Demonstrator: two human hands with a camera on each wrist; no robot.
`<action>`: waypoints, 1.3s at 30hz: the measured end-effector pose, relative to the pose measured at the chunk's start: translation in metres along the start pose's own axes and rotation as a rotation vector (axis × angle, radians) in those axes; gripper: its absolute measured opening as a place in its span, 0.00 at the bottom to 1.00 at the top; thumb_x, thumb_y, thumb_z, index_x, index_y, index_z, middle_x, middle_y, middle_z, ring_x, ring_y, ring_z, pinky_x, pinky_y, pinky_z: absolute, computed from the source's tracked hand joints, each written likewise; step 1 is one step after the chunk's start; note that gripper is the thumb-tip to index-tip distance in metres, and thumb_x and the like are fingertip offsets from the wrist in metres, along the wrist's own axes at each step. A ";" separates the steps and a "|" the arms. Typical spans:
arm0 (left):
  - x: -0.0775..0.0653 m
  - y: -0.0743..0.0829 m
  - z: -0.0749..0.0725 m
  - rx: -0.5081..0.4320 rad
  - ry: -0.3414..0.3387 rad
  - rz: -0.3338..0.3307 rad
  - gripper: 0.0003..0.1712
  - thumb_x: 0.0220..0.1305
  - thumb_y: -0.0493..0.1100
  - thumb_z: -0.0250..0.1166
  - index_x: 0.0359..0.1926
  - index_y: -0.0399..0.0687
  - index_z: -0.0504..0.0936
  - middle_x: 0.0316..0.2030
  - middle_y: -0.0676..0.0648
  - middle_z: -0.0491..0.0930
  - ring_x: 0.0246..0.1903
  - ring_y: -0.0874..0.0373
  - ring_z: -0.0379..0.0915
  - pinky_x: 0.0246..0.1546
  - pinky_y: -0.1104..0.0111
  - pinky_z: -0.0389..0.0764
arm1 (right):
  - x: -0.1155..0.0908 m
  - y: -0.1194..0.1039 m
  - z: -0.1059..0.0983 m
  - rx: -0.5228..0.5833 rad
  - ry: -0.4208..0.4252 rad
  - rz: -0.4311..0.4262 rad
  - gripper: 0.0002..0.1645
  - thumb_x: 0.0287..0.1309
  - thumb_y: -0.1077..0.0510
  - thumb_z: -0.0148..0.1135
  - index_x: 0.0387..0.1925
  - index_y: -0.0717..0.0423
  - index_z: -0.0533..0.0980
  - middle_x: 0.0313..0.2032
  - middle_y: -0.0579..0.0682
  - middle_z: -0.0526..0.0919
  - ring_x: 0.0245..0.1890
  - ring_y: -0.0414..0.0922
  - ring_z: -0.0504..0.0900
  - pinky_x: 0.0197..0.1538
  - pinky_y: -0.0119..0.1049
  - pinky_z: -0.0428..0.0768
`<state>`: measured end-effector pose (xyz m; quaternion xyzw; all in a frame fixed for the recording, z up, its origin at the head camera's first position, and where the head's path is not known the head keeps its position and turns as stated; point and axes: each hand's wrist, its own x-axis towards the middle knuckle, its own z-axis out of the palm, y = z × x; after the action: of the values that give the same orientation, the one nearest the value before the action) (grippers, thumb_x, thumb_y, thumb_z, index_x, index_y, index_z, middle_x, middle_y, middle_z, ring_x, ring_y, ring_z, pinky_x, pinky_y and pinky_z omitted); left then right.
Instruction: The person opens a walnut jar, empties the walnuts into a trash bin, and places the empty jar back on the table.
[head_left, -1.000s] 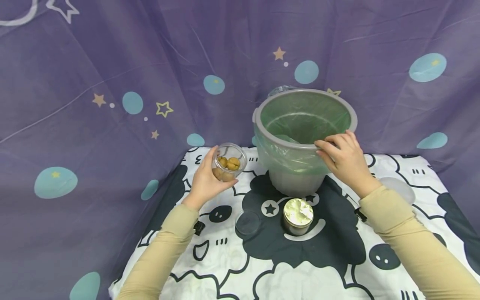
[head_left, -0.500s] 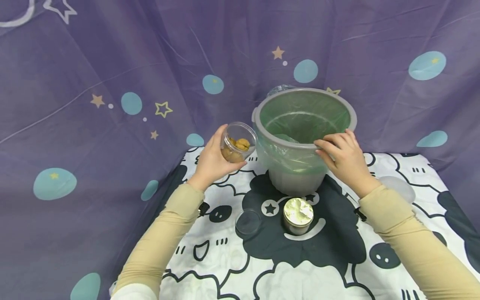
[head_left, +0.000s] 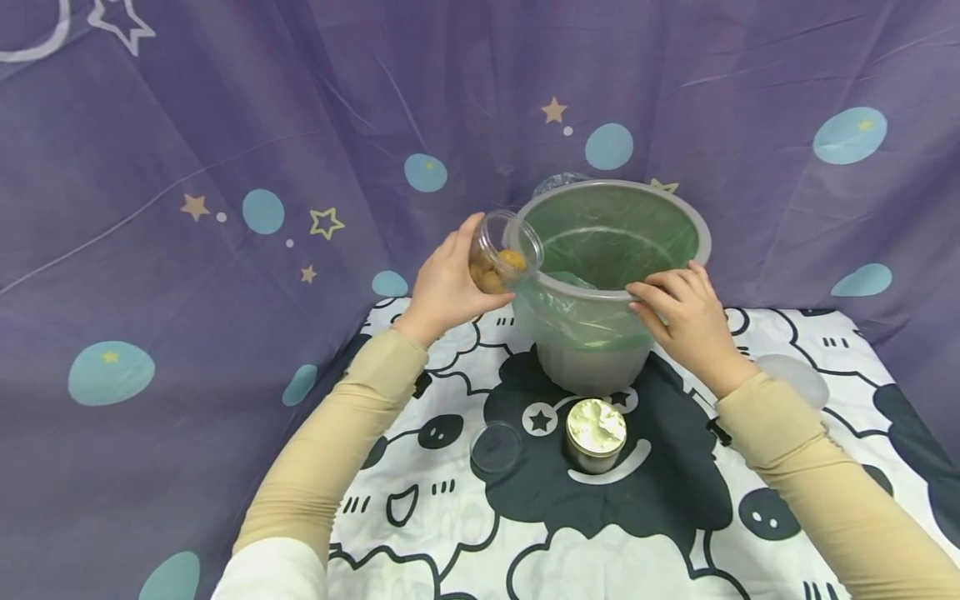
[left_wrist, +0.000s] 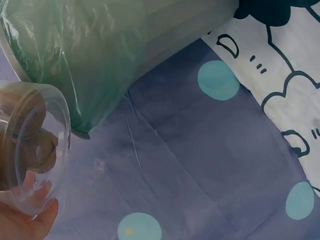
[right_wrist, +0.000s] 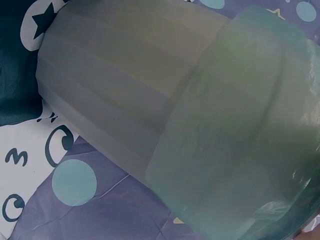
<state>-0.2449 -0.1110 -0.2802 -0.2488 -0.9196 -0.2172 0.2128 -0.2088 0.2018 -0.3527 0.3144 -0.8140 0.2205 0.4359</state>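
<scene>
My left hand [head_left: 450, 287] grips a clear plastic jar [head_left: 491, 242] with round golden-brown pieces [head_left: 487, 275] inside. The jar is tilted, its mouth facing right, close to the left rim of a grey trash bin [head_left: 592, 367]. In the left wrist view the jar [left_wrist: 60, 107] and its brown contents appear at the left edge, beside the bin's green liner [left_wrist: 75, 55]. My right hand [head_left: 686, 321] pinches the front right of the bin's rim, over the liner. The right wrist view is mostly filled by the bin's side [right_wrist: 115, 85].
A tin [head_left: 595, 437] with a crumpled pale-gold top stands in front of the bin. Left of it lies a clear round lid [head_left: 496, 447]. A whitish disc [head_left: 798, 379] lies partly behind the right forearm. A purple patterned curtain [head_left: 225, 100] hangs behind the table.
My left hand has raised the jar and carried it right to the bin's rim, tipping it further toward the bin. The right hand keeps its hold on the rim.
</scene>
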 end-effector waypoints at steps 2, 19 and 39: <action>0.005 0.002 0.000 0.014 -0.011 0.003 0.62 0.37 0.56 0.78 0.71 0.51 0.52 0.55 0.40 0.73 0.51 0.46 0.72 0.49 0.53 0.75 | 0.000 0.000 0.001 0.003 0.002 0.001 0.16 0.47 0.66 0.69 0.41 0.57 0.81 0.36 0.59 0.80 0.39 0.59 0.75 0.59 0.66 0.62; 0.042 0.009 -0.006 0.262 -0.111 0.086 0.61 0.40 0.60 0.75 0.72 0.50 0.53 0.54 0.40 0.72 0.51 0.44 0.72 0.51 0.52 0.74 | -0.001 0.000 0.003 -0.008 -0.015 0.016 0.17 0.45 0.67 0.71 0.41 0.58 0.82 0.35 0.59 0.78 0.38 0.58 0.75 0.60 0.66 0.61; 0.065 0.022 -0.009 0.468 -0.174 0.229 0.58 0.42 0.59 0.74 0.72 0.52 0.54 0.51 0.40 0.71 0.48 0.44 0.71 0.51 0.53 0.72 | 0.000 0.000 0.001 -0.003 -0.002 0.018 0.18 0.44 0.67 0.71 0.42 0.57 0.81 0.35 0.60 0.79 0.38 0.58 0.75 0.60 0.66 0.61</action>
<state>-0.2809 -0.0745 -0.2344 -0.3129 -0.9254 0.0489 0.2080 -0.2095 0.2004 -0.3532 0.3065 -0.8174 0.2228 0.4338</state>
